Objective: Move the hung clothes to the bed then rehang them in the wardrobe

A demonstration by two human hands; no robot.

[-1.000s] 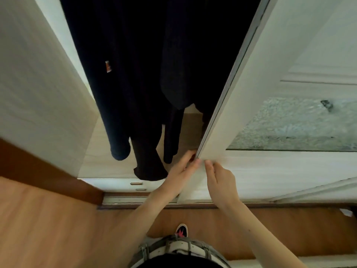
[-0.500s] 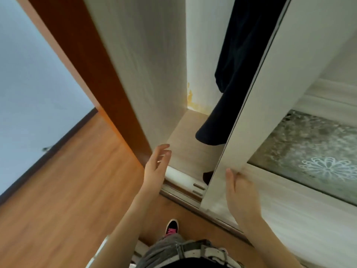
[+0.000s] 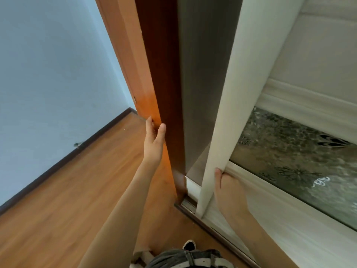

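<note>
The white sliding wardrobe door (image 3: 229, 105) stands almost against the wardrobe's brown side panel (image 3: 164, 78), leaving a narrow gap. No hung clothes show in that gap. My right hand (image 3: 229, 192) lies flat on the door's face, with the fingertips at its left edge. My left hand (image 3: 154, 142) is raised with its fingers apart, touching the front edge of the brown side panel and holding nothing.
A patterned frosted glass panel (image 3: 293, 161) fills the door's middle. The door runs in a floor track (image 3: 190, 205). Wooden floor (image 3: 63, 200) and a pale blue wall (image 3: 48, 64) with a dark skirting board lie to the left. My shoe (image 3: 189, 245) is near the track.
The sliding door has moved left until the gap is narrow, hiding the dark hung clothes. My left hand came off the door edge and rose to the brown side panel. The view swung left.
</note>
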